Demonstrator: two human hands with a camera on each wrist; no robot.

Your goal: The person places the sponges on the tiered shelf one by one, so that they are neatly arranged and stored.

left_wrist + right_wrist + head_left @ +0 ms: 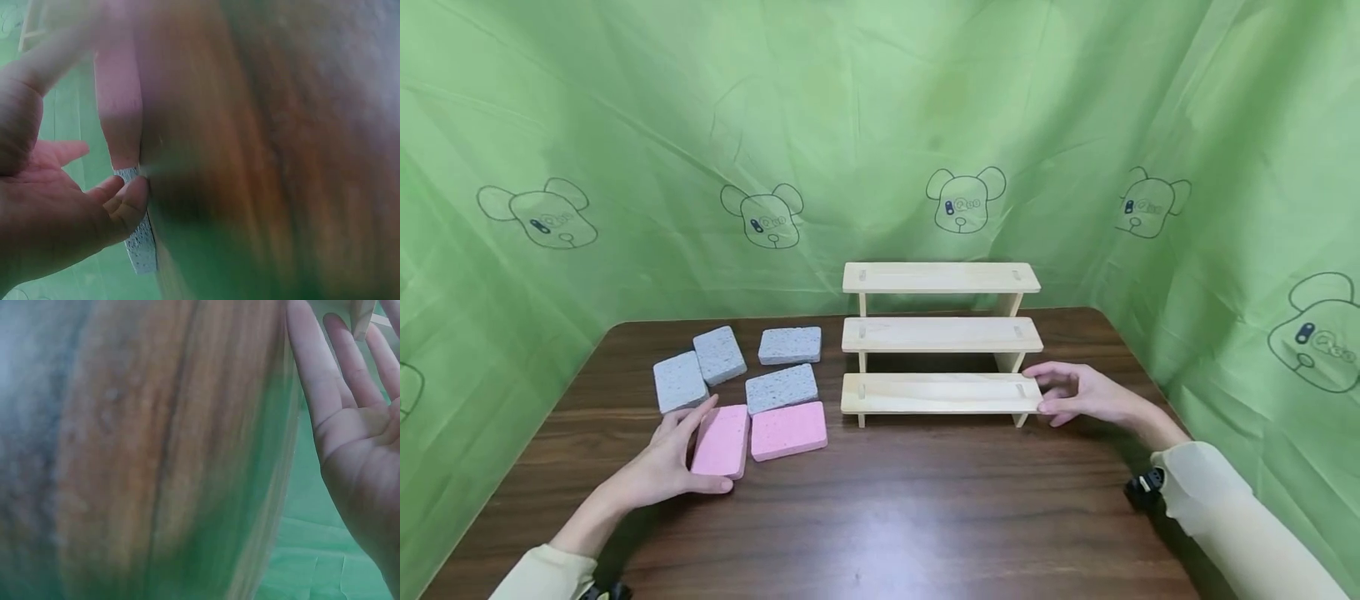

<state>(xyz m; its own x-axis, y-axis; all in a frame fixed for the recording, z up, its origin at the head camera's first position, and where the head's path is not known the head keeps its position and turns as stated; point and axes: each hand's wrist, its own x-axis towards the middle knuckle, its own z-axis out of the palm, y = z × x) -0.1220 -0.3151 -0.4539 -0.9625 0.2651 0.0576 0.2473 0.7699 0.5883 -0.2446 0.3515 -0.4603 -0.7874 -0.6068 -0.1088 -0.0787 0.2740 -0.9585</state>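
Observation:
In the head view my left hand (662, 458) spans one pink sponge (721, 442), thumb by its near edge and forefinger by its far corner. The left wrist view shows the left hand (69, 194) with spread fingers beside the pink sponge (119, 94); whether they press on it is unclear. A second pink sponge (788, 432) lies to its right. My right hand (1082, 396) is at the right end of the lowest tier of a wooden three-tier shelf (940, 393), fingers around the corner. In the right wrist view its fingers (359, 381) look mostly straight.
Several blue-grey speckled sponges (781, 388) lie behind the pink ones, on the left of the dark wooden table (880, 517). Green cloth (850, 125) with bear drawings hangs behind and at both sides of the table.

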